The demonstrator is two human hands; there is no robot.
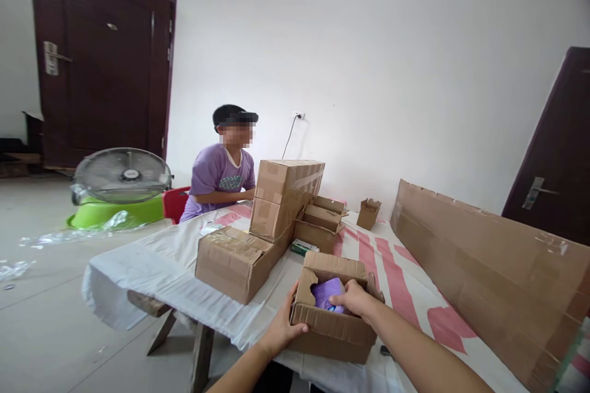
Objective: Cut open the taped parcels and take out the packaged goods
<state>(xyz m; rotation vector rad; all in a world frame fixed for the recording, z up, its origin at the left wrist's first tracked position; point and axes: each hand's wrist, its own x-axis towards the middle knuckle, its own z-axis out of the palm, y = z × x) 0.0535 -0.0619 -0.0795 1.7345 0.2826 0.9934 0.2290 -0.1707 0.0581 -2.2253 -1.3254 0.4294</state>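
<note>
**Purple packet (325, 293) inside open carton (332, 344), contacted by right hand (360, 301)**

The open carton is set on the cloth-covered desk (173, 264). The purple packet is contained within it, partly hidden by walls and hand. The packet is reached over the carton's right side and lies just left of the right grip, touching it. Whether it is pinched or merely pressed cannot be told; its long axis cannot be determined either. The carton's near left corner is clasped by the left hand (282, 326), its grip closed on cardboard; the packet is not touched by it. A small green box (304, 247) is placed beyond the carton, and a taped carton (224, 273) to its left.
</note>
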